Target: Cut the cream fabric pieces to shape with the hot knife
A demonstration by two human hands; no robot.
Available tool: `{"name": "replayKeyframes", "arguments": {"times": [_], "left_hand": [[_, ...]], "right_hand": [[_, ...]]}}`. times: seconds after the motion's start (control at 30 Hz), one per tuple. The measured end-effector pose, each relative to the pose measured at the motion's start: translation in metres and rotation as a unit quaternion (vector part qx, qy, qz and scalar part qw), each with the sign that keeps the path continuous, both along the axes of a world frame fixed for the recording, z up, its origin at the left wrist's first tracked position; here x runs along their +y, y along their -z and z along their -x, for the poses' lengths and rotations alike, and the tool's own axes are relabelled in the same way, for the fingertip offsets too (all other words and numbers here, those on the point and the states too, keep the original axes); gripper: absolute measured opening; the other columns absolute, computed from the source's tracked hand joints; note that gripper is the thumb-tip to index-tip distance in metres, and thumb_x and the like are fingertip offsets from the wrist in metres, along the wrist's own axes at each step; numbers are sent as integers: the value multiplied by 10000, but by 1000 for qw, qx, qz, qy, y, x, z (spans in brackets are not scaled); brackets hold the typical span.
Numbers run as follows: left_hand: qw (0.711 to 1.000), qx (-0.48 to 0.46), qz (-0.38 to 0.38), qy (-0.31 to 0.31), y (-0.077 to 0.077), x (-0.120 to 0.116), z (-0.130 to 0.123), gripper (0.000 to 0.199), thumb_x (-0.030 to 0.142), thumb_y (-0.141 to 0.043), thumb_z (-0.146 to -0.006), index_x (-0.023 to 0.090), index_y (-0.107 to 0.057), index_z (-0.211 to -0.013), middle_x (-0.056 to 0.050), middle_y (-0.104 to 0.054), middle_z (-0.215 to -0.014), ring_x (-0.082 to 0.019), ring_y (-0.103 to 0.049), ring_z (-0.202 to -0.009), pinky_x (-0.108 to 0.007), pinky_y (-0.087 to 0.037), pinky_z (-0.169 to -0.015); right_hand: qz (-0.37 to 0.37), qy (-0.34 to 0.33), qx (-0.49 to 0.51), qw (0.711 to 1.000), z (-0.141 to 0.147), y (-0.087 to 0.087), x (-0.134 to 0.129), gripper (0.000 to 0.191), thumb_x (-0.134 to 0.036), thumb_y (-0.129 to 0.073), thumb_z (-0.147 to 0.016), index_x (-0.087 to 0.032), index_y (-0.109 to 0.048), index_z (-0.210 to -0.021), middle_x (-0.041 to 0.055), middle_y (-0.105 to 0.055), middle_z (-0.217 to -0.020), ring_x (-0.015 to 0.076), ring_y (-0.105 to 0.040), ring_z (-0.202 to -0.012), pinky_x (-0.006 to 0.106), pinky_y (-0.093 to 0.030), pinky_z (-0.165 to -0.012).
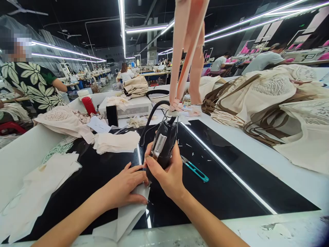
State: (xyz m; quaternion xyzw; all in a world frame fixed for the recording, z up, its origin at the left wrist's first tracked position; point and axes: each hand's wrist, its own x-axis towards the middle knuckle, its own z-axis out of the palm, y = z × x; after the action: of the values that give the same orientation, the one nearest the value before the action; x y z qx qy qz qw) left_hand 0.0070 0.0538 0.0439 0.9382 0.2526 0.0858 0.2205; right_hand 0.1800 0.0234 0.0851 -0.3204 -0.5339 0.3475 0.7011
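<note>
My right hand (171,175) was wrapped around a black handheld power tool (164,144), thumb on the near side, holding it steeply tilted with its lower end down at the work surface, just right of my other hand. My left hand (130,187) lay palm down, fingers stretched out and clasping nothing, pressing on a pale cloth piece (131,218) whose near end spread toward the table's front edge. My left fingertips were close beside the tool's base; whether they touched it, I could not tell.

Under both hands was a glossy black panel (221,192). To the right of my right hand lay teal-handled snips (202,175), among small white scraps. Peach fabric strips (183,44) hung down to the top of the tool.

Beyond my left hand sat a stack of pale pieces (117,141), and at far left, loose pale sheets (43,192). Farther back stood a white box (135,106) and a red cone (88,105). Cream garments (272,87) with brown straps were heaped at right. A person in a leaf-print shirt (33,84) was at far left.
</note>
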Motion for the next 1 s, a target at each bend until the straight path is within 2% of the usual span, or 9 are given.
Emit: {"name": "replayKeyframes", "arguments": {"times": [0.17,0.47,0.63,0.83,1.0], "left_hand": [[998,47,13,-29,-8,-3,-4,336,302,-854,-837,228,-637,-1083,-71,-643,-1355,-347,-483,-1418,-741,-240,-1175],[999,37,19,-24,-11,-2,-5,304,316,-834,-851,232,-639,-1069,-71,-643,-1324,-339,-532,-1364,-743,-230,-1173],[999,40,20,-23,-10,-2,-6,359,318,-856,-831,239,-657,-1119,-71,-644,-1355,-357,-479,-1426,-741,-218,-1184],[1000,20,13,-8,-8,1,-6,393,344,-865,-826,228,-672,-1149,-94,-678,-1288,-361,-417,-1471,-725,-166,-1211],[999,25,24,-2,-10,1,-6,445,381,-885,-800,230,-667,-1158,-104,-651,-1350,-372,-403,-1478,-748,-167,-1198]], "right_hand": [[13,26,8,1000,-4,-2,0,304,-266,-695,-825,-271,-517,-1072,-41,-582,-847,127,-570,-625,285,-521,-567],[12,28,-3,1000,-5,-2,1,271,-265,-692,-839,-271,-524,-1051,-37,-588,-853,121,-575,-624,263,-521,-540],[-3,6,26,1000,-3,-1,-4,276,-281,-710,-857,-275,-523,-1060,-45,-623,-840,122,-594,-611,280,-568,-565],[0,3,12,1000,-1,3,-11,304,-279,-727,-853,-284,-548,-1099,-41,-638,-870,133,-619,-645,376,-624,-736],[4,4,12,1000,-3,3,-14,269,-282,-722,-860,-283,-558,-1072,-37,-638,-874,136,-623,-650,366,-623,-713]]}}
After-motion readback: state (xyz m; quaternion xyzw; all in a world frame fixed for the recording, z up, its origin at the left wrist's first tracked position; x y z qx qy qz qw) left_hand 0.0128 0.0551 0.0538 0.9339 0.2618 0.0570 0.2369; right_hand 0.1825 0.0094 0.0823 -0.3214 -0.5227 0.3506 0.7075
